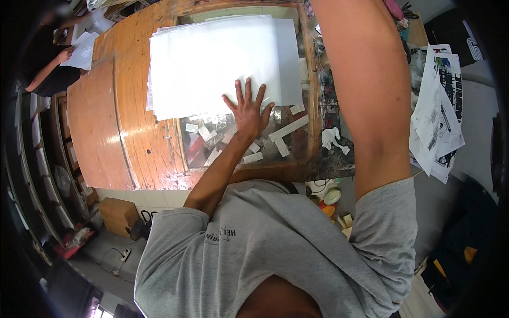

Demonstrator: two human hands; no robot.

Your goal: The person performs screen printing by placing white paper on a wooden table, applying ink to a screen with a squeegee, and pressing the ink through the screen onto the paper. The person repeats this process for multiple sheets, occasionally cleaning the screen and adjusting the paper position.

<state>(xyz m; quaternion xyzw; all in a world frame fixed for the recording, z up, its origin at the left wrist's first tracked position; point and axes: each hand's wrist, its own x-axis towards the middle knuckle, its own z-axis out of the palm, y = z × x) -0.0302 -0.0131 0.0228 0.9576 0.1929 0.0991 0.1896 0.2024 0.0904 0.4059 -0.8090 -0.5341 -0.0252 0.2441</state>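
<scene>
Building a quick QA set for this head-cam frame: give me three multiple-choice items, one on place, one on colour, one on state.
1. Where does the left hand rest?
A. On the near edge of the stack of white sheets
B. On the pile of printed papers at the right
C. On the grey shirt

2. What colour is the table top?
A. Blue
B. Orange-brown wood
C. Black

3. How is the left hand posed?
A. Clenched in a fist
B. Pinching a strip of tape
C. Flat, fingers spread

Answers:
1 A, the fingertips lie on the lower edge of the sheets, the palm over the glass panel.
2 B, varnished wood shows around the sheets.
3 C, all five fingers are splayed, palm down.
</scene>
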